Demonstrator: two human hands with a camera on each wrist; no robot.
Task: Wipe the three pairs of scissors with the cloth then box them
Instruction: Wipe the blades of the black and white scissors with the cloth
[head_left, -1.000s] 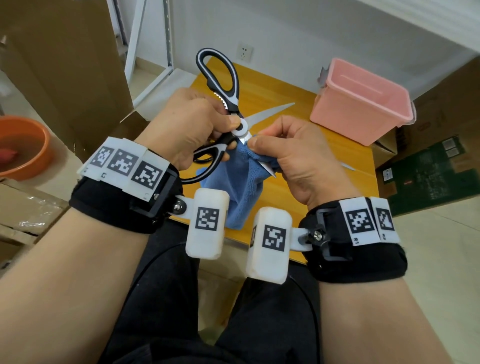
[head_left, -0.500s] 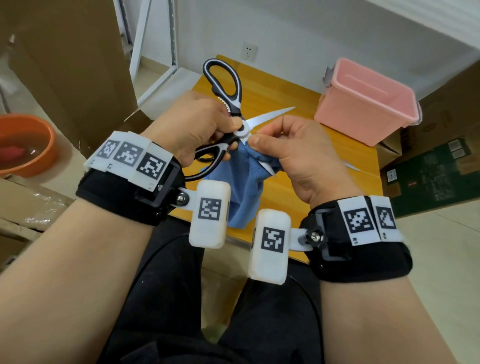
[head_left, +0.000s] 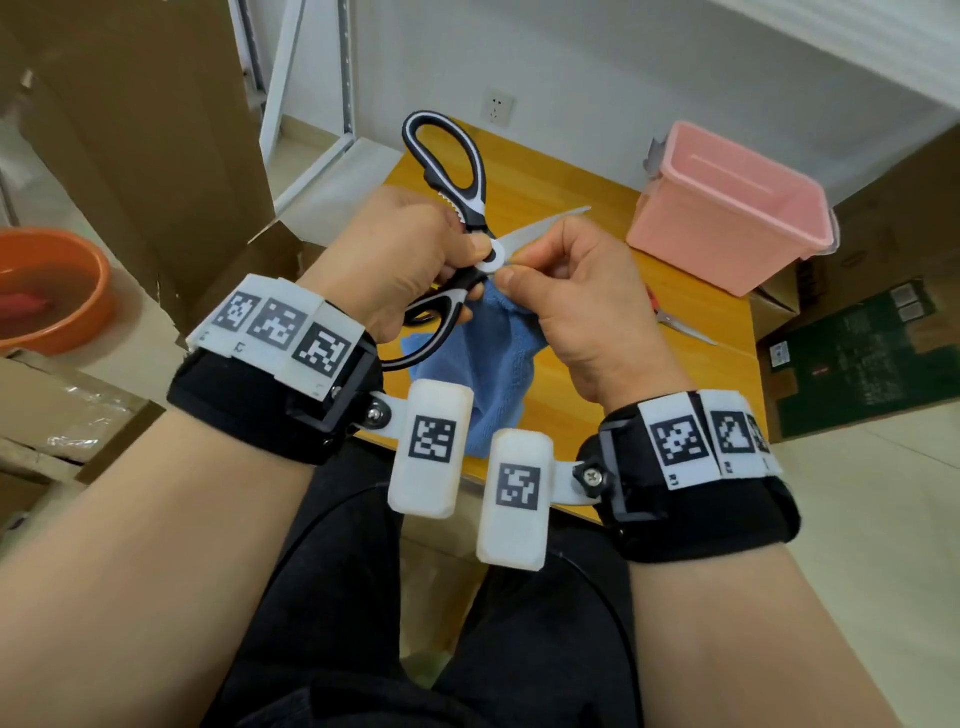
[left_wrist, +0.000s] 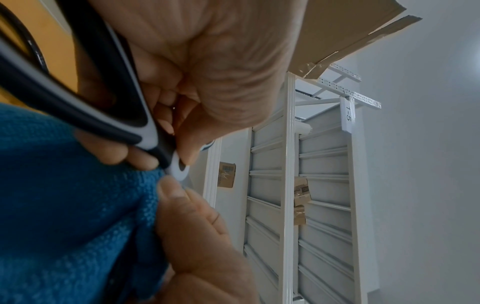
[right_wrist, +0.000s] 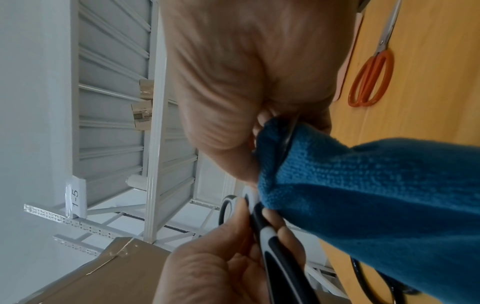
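left hand (head_left: 395, 260) grips black-white scissors (head_left: 457, 187) at pivot, blades spread, held up over table (head_left: 571, 182); right hand (head_left: 587, 306) pinches blue cloth (head_left: 483, 353) round lower blade; pink box (head_left: 727, 208) far right on table; only right wrist view shows orange-handled scissors (right_wrist: 371, 80) whole, lying on table; both wrist views catch "1-5" tag (left_wrist: 348, 113) on white shelving (left_wrist: 298, 205)

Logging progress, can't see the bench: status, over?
Left hand grips black-and-white kitchen scissors, blades open. Right hand pinches blue knitted cloth on lower blade. Pink plastic box unblocked; orange-handled scissors wait on table.
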